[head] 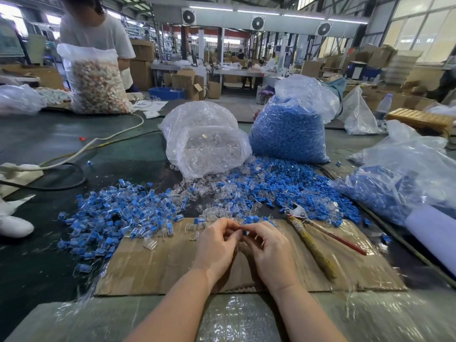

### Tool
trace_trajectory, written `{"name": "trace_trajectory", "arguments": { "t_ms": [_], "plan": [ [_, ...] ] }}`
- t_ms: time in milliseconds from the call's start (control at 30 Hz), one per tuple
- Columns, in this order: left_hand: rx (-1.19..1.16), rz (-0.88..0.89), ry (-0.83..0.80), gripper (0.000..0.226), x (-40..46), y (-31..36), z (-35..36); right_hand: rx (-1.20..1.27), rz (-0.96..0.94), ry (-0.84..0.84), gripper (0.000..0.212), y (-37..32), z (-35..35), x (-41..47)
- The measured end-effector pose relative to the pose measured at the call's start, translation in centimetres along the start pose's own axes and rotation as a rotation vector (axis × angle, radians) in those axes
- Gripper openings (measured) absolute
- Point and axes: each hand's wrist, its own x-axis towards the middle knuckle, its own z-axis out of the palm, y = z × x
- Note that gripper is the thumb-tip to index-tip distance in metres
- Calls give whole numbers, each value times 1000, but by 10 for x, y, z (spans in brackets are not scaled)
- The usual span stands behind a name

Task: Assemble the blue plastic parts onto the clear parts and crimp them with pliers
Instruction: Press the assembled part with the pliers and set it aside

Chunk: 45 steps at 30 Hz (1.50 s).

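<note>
My left hand (217, 245) and my right hand (267, 248) meet fingertip to fingertip over the cardboard sheet (153, 270). A small blue part (244, 232) shows between the fingers of my right hand. My left hand pinches something small that its fingers mostly hide, likely a clear part. The pliers (311, 233) lie on the cardboard to the right of my right hand, untouched. Loose clear parts (222, 198) and loose blue parts (283, 186) are heaped just beyond my hands. A pile of joined blue-and-clear pieces (118, 213) spreads to the left.
A bag of clear parts (204, 139) and a bag of blue parts (288, 129) stand behind the heaps. Another bag with blue parts (399, 183) lies at right. Cables (74, 154) cross the table at left. A person (96, 33) stands behind a bag of mixed parts (96, 82).
</note>
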Motion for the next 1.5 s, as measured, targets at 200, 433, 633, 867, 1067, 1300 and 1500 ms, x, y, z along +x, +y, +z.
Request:
{"name": "trace_trajectory", "arguments": {
  "t_ms": [200, 433, 633, 867, 1067, 1300, 1500],
  "plan": [
    [-36, -34, 26, 15, 1, 1, 0, -152, 42, 85, 24, 1, -8, 3],
    [-46, -81, 19, 10, 5, 0, 1, -826, 685, -168, 72, 31, -56, 12],
    [-145, -152, -2, 10, 9, 6, 0, -864, 802, -306, 80, 46, -69, 7],
    [-194, -202, 18, 10, 13, 15, -3, -964, 521, -243, 43, 33, -70, 9],
    [-379, -336, 80, 6, 24, 20, -9, -586, 406, -327, 37, 11, -68, 26],
    [-494, -389, 180, 11, 45, 24, -13, 167, 597, -541, 31, -36, -65, 35],
    [-478, -400, 175, 10, 49, 21, -21, 324, 757, -607, 31, -40, -63, 39]
  ]
}}
